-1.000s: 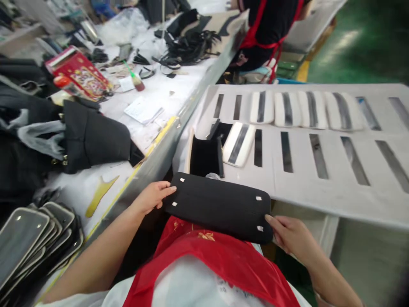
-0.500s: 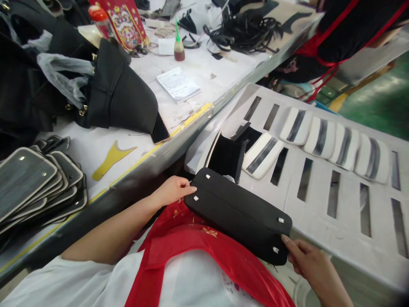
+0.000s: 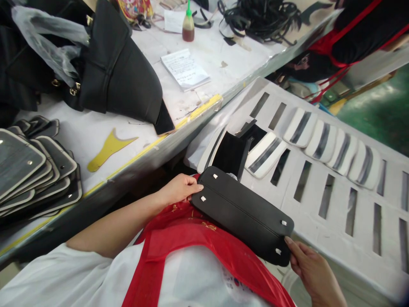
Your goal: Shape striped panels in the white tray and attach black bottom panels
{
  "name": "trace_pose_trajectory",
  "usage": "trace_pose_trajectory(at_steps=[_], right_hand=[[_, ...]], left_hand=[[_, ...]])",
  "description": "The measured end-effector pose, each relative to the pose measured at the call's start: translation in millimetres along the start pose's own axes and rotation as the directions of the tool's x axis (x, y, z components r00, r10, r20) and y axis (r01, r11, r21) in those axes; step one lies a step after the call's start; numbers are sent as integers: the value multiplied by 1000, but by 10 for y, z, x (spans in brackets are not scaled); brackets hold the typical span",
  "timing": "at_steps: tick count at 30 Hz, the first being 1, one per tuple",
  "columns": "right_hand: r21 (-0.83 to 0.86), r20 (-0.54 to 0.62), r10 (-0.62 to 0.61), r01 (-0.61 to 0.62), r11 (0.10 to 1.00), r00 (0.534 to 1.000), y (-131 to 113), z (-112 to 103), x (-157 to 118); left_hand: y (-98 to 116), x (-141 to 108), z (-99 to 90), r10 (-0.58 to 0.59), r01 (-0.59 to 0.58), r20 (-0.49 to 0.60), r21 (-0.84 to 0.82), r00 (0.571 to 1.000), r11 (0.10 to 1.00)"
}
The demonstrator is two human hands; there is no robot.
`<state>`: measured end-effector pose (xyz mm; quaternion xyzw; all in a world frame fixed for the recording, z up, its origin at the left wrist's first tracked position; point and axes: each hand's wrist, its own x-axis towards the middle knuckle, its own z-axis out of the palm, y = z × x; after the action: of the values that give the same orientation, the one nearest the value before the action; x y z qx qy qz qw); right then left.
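Between my hands is a black bag base panel [image 3: 243,213], a long piece with rounded corners, a seam along its middle and a small pale foot near each corner. My left hand [image 3: 180,189] pinches its left end, thumb on top. At the opposite end, my right hand [image 3: 308,262] grips the edge with the thumb over the corner; its other fingers are partly hidden beneath. The panel lies tilted against my red apron [image 3: 188,238]. Just beyond it, a black lined piece [image 3: 228,151] rests on the slotted white board [image 3: 322,226].
White padded panels [image 3: 343,151] with dark strips lie on the slotted board. On the left table are stacked dark panels [image 3: 54,155], a yellow template [image 3: 110,149], a black bag [image 3: 121,72], a paper pad [image 3: 185,70], a green-tipped bottle [image 3: 188,27] and black straps [image 3: 262,19].
The camera view has shifted, so the table items sit higher and the slotted board slightly differently. Both hands keep their hold on the panel, which has barely moved.
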<state>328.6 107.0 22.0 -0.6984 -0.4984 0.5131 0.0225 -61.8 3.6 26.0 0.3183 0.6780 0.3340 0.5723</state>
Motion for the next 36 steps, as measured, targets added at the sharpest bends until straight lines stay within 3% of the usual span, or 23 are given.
trace_pose_trajectory(at_steps=[8, 11, 14, 16, 18, 20, 21, 25, 28, 30, 33, 36], right_hand=[[138, 27, -30, 26, 990, 999, -14, 47, -15], [42, -20, -40, 41, 998, 999, -33, 53, -28], [-56, -77, -24, 20, 998, 997, -31, 50, -21], [-33, -73, -16, 14, 999, 997, -11, 49, -3], [39, -43, -15, 17, 999, 999, 22, 49, 18], [111, -9, -17, 18, 994, 1000, 59, 49, 32], [131, 4, -23, 22, 991, 1000, 77, 49, 36], [134, 24, -53, 49, 990, 998, 123, 46, 44], [185, 12, -40, 37, 982, 999, 97, 41, 54], [188, 7, -47, 45, 981, 999, 35, 42, 41], [34, 10, -101, 101, 994, 995, -96, 53, -8], [-34, -40, -136, 135, 990, 990, -165, 66, -20]], left_hand=[[29, 10, -42, 90, -88, -7, 134, 996, 987], [77, 24, -39, 127, -126, 10, 229, 992, 965], [263, -39, 58, 200, -197, 17, 278, 980, 940], [468, -142, 179, 243, -256, 98, 166, 965, 952], [673, -255, 298, 299, -304, 270, -24, 915, 952], [800, -319, 357, 331, -285, 391, -173, 859, 943], [816, -321, 354, 316, -250, 404, -209, 858, 945], [589, -193, 172, 144, -120, 213, -126, 966, 985], [344, -134, 26, 112, -115, 85, 26, 990, 993], [297, -159, 3, 135, -139, 34, 134, 990, 981], [512, -233, 106, 197, -194, 5, 208, 980, 959], [989, -284, 359, 346, -366, 136, 167, 928, 916]])
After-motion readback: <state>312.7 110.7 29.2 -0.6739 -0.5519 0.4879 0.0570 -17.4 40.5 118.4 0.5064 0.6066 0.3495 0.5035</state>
